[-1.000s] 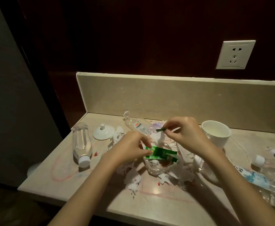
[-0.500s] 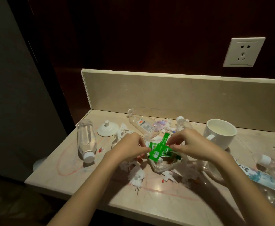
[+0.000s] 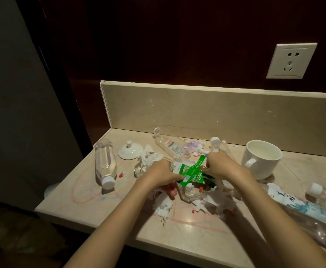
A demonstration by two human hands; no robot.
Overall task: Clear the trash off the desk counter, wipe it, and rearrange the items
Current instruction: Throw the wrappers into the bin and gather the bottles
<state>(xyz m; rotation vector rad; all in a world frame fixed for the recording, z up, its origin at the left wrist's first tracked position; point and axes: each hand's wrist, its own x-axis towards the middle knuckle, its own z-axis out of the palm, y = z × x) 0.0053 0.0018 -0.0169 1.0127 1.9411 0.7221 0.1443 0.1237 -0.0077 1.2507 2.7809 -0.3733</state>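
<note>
Both hands meet over the litter at the middle of the beige stone desk: the left hand is closed with its fingers pinching the lower end of a green packet strip, and the right hand is closed on the strip's upper end, so the glossy wrappers stretch between them just above a clear, angular glass dish. A small red bit lies inside that dish, with more green wrapper over its rim. Torn white tissue scraps crowd the dish on every side and spread toward the front edge, with a few red specks among them. To the left a capped clear bottle lies on its side, and just behind it sits a white ceramic lid with a knob. Behind the hands a crushed, uncapped bottle and another capped bottle lie flat among the paper. A white mug stands upright to the right, apparently empty, close beside the right wrist. Further right, a flattened bottle with a blue label lies along the desk. Reddish scribbled lines mark the polished surface. A white wall socket sits on the dark panel above the backsplash.
</note>
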